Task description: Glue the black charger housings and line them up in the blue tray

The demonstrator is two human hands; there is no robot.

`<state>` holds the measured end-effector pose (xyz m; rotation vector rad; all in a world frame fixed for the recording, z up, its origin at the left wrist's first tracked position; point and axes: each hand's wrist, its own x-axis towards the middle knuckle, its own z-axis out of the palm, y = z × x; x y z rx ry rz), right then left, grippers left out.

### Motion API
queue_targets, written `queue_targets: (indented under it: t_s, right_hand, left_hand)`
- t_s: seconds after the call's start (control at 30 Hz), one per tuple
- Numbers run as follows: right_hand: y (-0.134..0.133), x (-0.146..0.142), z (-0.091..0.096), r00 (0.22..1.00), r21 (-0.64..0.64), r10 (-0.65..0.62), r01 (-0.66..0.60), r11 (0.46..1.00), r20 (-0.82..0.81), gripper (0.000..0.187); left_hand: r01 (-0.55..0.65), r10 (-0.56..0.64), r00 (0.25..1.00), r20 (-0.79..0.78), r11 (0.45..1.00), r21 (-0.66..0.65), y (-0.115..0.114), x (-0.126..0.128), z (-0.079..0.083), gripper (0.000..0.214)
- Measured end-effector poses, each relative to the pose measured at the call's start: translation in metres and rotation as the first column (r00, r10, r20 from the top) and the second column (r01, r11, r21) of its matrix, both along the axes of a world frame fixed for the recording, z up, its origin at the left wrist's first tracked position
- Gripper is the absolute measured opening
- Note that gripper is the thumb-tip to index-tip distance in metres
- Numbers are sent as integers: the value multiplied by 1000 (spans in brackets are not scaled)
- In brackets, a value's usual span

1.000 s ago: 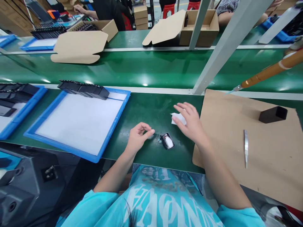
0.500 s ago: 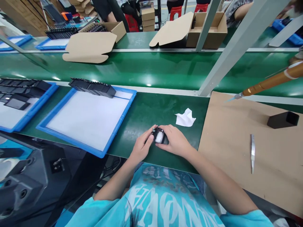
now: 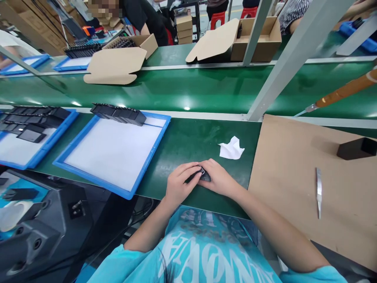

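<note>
Both hands meet over the green bench around a small black device housing (image 3: 206,176). My left hand (image 3: 181,181) is closed on its left side, with thumb and fingers across the top. My right hand (image 3: 218,177) grips the right side of the same part. A small pale, rounded detail shows between the fingertips; most of the housing is hidden. Just beyond my right hand lies a crumpled white tissue (image 3: 231,148).
To the left stand a blue-rimmed tray (image 3: 147,161) with a row of black housings (image 3: 118,114) and a second blue-rimmed tray (image 3: 44,151). A cardboard sheet (image 3: 282,177) on the right carries tweezers (image 3: 319,192) and a black block (image 3: 356,149). An orange-handled tool (image 3: 344,92) hangs above.
My left hand has moved over the housing, and its white inside, visible before, is now mostly covered. The view has shifted slightly. A person across the bench has leaned into view.
</note>
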<state>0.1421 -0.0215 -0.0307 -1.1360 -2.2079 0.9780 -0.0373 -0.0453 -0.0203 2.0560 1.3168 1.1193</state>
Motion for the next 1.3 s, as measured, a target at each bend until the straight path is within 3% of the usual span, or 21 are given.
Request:
queue_targets:
  t_s: [0.2,0.33,0.47,0.7,0.9,1.03,1.13,1.2,1.3]
  right_hand:
    - [0,-1,-4,1000,11,7,-8,1000,20,31]
    - [0,-1,-6,999,46,13,-15,999,38,25]
    - [0,-2,-9,998,57,18,-21,998,58,24]
    - [0,-2,-6,997,60,24,-29,998,78,33]
    - [-2,-3,-2,995,45,17,-21,999,94,37]
    - [2,6,5,999,-24,41,-41,999,-14,43]
    - [8,18,15,976,-233,4,-57,971,-219,47]
    - [8,22,22,948,-335,-80,-30,942,-309,38]
    - [2,16,30,953,-249,-82,7,968,-292,32]
  left_hand:
    - [22,-23,999,-34,999,-39,-2,-3,-2,36]
    - [4,-4,1000,-16,999,-37,-1,5,-5,17]
    - [-31,31,999,-10,1000,-1,-1,13,-12,14]
    - [4,-5,971,-237,1000,-4,-6,13,-11,45]
    - [-30,13,961,-276,998,-56,-6,16,-5,47]
    - [-62,23,958,-287,990,-127,-6,18,-4,49]
    - [-73,25,952,-304,986,-148,-6,17,-2,51]
    - [-81,23,945,-325,982,-168,-6,16,-2,55]
    - [-83,2,933,-360,974,-211,-6,15,0,67]
